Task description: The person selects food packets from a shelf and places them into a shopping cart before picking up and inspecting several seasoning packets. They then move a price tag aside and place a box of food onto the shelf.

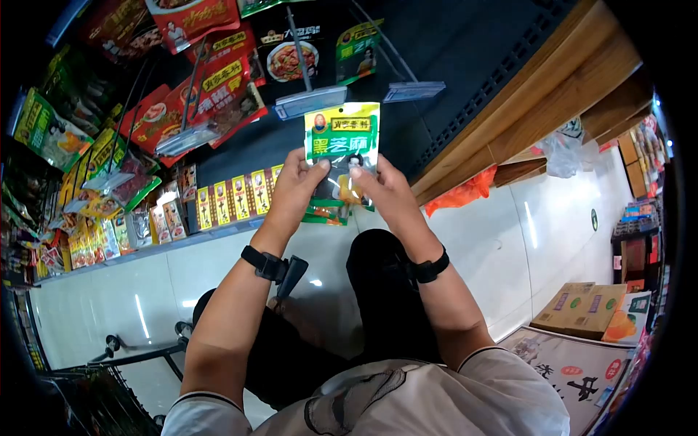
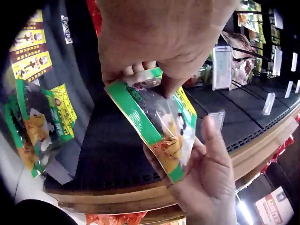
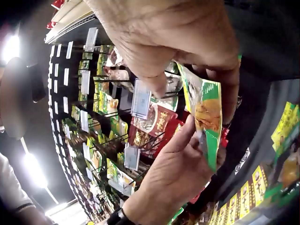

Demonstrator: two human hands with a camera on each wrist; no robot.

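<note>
In the head view, a green and yellow packet (image 1: 342,134) stands front-up between both hands. The left hand (image 1: 293,192) pinches its left side, thumb on the front; the right hand (image 1: 390,195) pinches the right side the same way. The left wrist view has the left hand (image 2: 159,37) above the packet (image 2: 157,122) and the right hand (image 2: 211,187) gripping its lower edge. From the right wrist, the packet (image 3: 206,110) appears nearly edge-on, between the right hand (image 3: 173,37) and the left hand (image 3: 164,180). The fingers behind it are partly hidden.
Hanging packets (image 1: 225,80) and price tags on metal hooks fill the upper left. Small yellow boxes (image 1: 238,197) line the shelf's lower edge. Similar green packets (image 1: 325,214) lie just beneath the held one. A wooden shelf edge (image 1: 502,109) runs right; cartons (image 1: 582,309) stand lower right.
</note>
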